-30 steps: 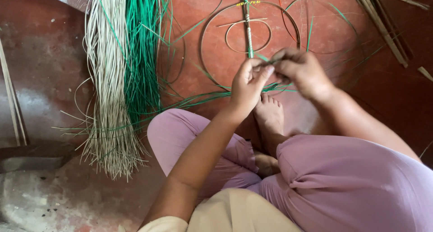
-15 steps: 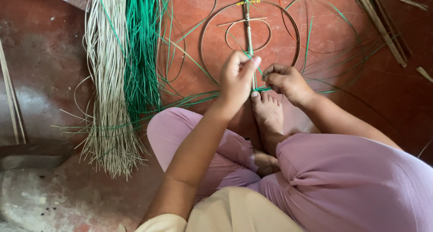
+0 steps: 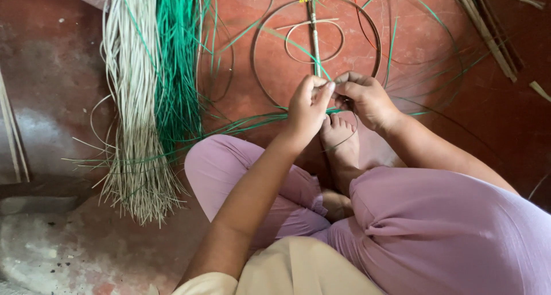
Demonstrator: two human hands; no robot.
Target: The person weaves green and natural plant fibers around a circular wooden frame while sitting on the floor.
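The left hand (image 3: pixel 309 107) and the right hand (image 3: pixel 363 97) meet above the bare foot (image 3: pixel 340 137), on the thin green strip (image 3: pixel 298 45). Behind them lies the large round cane hoop (image 3: pixel 259 31), with the upright wrapped stick (image 3: pixel 314 37) across it. Far left lies the long bundle of pale and green strips (image 3: pixel 149 100).

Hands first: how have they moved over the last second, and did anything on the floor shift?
The right hand dropped from a raised spot, then slid left until its fingertips met the left hand above the bare foot. Both pinch a thin green strip beside the upright stick. The pale bundle, green bundle and hoop stayed put.
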